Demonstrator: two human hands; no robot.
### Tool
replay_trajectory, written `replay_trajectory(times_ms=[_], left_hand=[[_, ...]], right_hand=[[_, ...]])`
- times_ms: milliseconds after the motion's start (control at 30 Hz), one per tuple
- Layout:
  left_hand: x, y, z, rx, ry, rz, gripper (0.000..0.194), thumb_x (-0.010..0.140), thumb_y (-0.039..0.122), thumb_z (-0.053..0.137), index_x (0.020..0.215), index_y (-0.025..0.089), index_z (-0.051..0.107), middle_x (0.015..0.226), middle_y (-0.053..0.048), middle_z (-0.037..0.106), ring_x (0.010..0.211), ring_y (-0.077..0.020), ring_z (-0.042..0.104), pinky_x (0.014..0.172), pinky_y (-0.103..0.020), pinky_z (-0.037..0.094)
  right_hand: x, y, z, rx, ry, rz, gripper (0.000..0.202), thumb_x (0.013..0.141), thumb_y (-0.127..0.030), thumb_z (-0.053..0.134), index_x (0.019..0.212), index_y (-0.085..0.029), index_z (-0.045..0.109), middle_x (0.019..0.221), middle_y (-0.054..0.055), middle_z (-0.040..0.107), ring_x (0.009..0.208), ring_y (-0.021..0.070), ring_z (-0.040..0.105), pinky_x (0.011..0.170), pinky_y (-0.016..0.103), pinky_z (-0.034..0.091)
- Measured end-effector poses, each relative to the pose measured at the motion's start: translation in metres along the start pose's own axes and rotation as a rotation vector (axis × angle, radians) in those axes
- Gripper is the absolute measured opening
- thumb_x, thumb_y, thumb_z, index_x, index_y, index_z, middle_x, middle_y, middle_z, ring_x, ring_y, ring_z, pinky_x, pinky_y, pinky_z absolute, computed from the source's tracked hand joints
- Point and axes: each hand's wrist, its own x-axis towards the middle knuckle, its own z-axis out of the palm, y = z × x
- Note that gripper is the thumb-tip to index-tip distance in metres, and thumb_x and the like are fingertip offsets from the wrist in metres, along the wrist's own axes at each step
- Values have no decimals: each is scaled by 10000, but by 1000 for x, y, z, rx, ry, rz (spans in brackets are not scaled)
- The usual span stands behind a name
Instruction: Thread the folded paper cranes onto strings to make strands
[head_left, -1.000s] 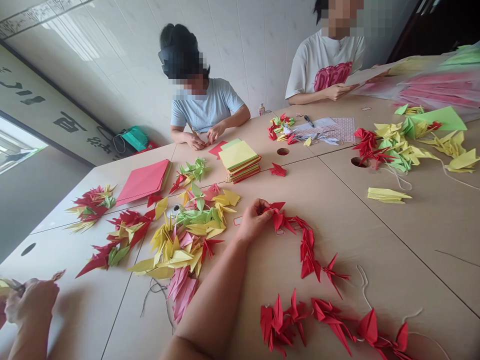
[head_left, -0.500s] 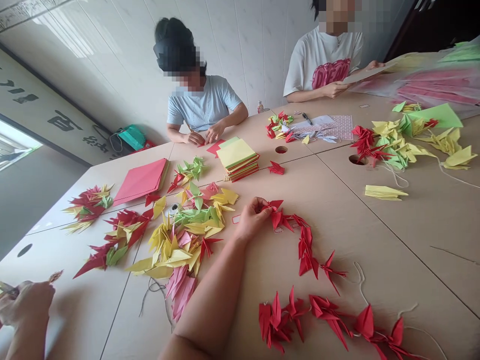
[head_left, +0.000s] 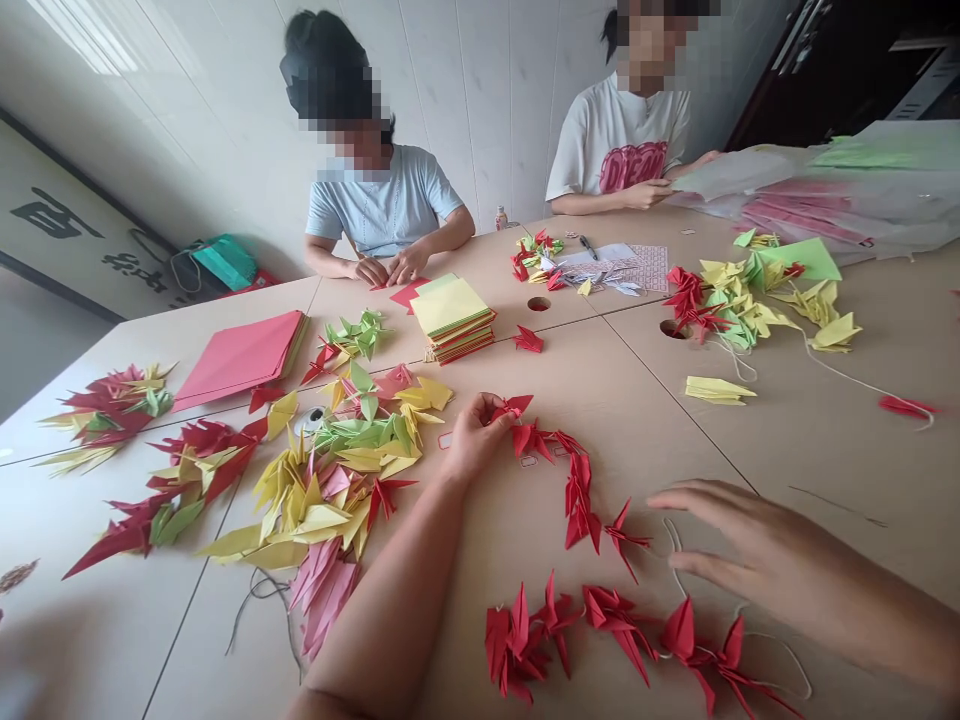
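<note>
My left hand [head_left: 480,432] pinches a red paper crane [head_left: 517,407] near the middle of the table. From there a string of red paper cranes [head_left: 579,495] curves down toward my right hand [head_left: 739,535]. That hand hovers open, fingers stretched and apart, above a loose pale cord [head_left: 673,550]; I cannot tell if a fingertip touches it. Below it lies a second row of red cranes [head_left: 619,622], with cord between the pieces. Left of my left forearm rests a mixed heap of yellow, green and pink cranes [head_left: 322,490].
Red paper sheets [head_left: 240,355] and a stack of coloured squares [head_left: 454,310] lie further back. Yellow and green cranes [head_left: 739,300] sit at the right. Across the table, one person [head_left: 382,210] handles red paper; another [head_left: 622,140] sits near plastic-wrapped paper [head_left: 832,200].
My right hand has come into view from the right, reaching over the cord. Another hand at the left edge has gone out of view. The view has swung right; my left hand keeps its pinch.
</note>
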Motion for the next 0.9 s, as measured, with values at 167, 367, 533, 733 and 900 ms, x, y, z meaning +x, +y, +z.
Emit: replay_trajectory(times_ms=[167,367,533,733,900], left_hand=[[2,-2,-4,4,97,-8,286,668,353,703,811,187,519,737,17,602,655,-112,576,598,-214,414],[3,-3,-4,-11,133,-2,301,659,361,705,812,187,513,765,17,584,652,-107,571,582,-209,419],[3,-1,-4,-34,153,1,285,678,347,686,822,191,497,752,28,550,612,-87,542,562,-203,411],[4,-1,-5,-52,153,9,286,673,347,682,813,187,490,759,23,554,626,-92,544,584,-211,423],[2,0,-3,-45,120,8,282,679,351,685,813,187,499,780,24,552,636,-87,534,594,-206,421]], right_hand=[[14,-6,31,77,-160,61,368,767,-382,574,1131,-332,552,1214,26,563,1063,255,547,848,340,446],[32,-9,47,200,-131,110,275,784,-264,469,1045,-264,556,949,37,654,779,192,610,665,274,448],[47,-27,54,329,-159,60,250,786,-232,475,1016,-241,574,870,19,645,734,157,590,649,243,428],[64,-45,33,465,-380,-102,217,794,-354,564,938,-218,654,831,22,654,715,156,578,618,237,420],[118,-22,22,496,-36,-71,295,824,-419,522,978,-186,619,943,54,654,860,191,592,788,312,447]])
